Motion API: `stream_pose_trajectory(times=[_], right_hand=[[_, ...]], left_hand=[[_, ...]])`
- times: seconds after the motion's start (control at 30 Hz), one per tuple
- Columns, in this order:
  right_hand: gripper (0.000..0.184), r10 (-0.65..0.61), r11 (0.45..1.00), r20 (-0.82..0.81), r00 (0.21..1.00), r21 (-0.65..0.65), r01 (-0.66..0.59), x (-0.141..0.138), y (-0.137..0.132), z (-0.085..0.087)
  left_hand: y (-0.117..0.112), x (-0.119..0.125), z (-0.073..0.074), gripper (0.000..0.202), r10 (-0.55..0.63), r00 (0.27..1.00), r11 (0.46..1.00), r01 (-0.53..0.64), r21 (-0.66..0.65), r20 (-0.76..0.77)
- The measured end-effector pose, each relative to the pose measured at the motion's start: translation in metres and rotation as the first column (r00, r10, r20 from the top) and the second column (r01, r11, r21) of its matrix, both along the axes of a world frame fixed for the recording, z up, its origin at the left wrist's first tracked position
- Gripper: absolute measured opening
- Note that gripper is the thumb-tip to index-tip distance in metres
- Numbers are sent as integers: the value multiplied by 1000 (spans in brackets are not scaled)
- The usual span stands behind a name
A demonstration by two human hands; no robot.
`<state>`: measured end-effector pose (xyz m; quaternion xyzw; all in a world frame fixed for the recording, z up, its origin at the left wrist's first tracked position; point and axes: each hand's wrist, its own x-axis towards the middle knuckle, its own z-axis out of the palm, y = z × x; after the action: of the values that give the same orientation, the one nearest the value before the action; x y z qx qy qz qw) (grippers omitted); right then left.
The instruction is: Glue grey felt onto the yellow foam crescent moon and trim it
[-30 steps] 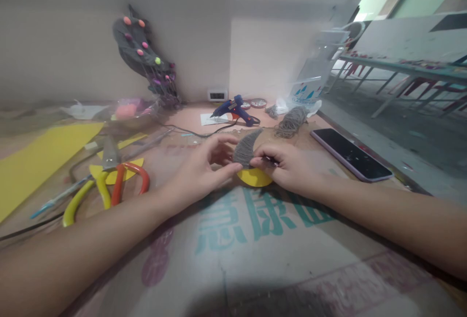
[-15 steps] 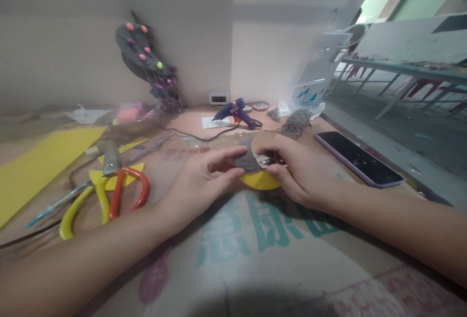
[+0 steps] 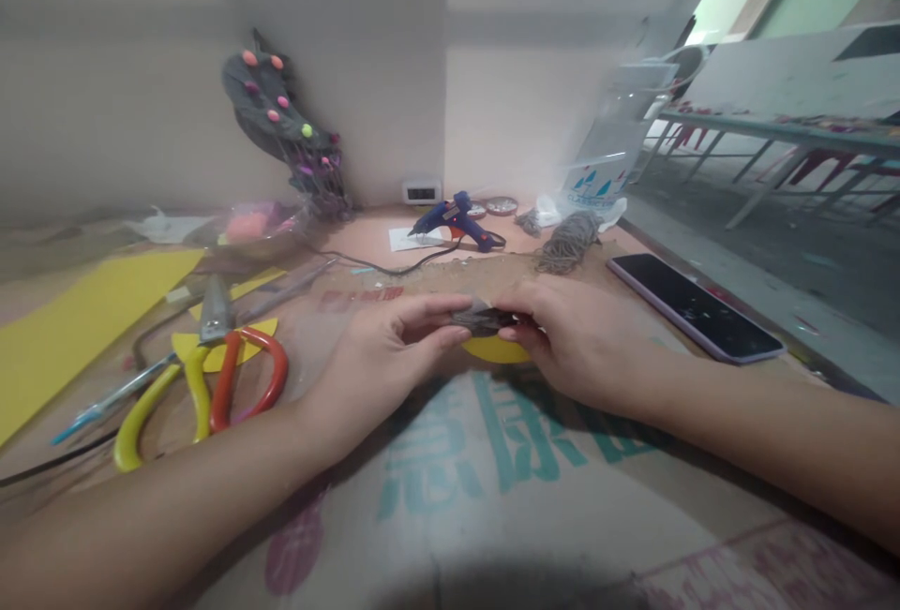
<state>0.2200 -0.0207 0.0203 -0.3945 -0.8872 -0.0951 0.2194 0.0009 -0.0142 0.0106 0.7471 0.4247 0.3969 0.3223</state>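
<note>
A yellow foam piece (image 3: 496, 350) partly wrapped in grey yarn (image 3: 479, 318) sits between my two hands at the middle of the cardboard sheet (image 3: 492, 498). My left hand (image 3: 383, 357) pinches its left side with thumb and fingers closed. From the right, my right hand (image 3: 573, 338) grips it with curled fingers that cover much of the piece. The wrapped part is tipped nearly flat, so only a thin grey edge shows.
Yellow and orange handled scissors (image 3: 211, 376) lie at the left on a yellow foam scrap. A blue glue gun (image 3: 454, 215) with its cord and a bundle of grey yarn (image 3: 566, 240) lie behind. A phone (image 3: 695, 305) rests at the right. A yellow foam sheet (image 3: 77, 310) is far left.
The yarn-wrapped piece has been tipped down from standing up to nearly flat between my hands. My right hand has closed further over it.
</note>
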Motion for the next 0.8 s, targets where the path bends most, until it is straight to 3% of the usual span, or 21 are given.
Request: stream_pose_trajectory(times=[0.8], right_hand=[[26,-40,996,24,999,80,37,-2,1,-3]], left_hand=[[-2,1,0,23,-30,999,999,31,-16,29]])
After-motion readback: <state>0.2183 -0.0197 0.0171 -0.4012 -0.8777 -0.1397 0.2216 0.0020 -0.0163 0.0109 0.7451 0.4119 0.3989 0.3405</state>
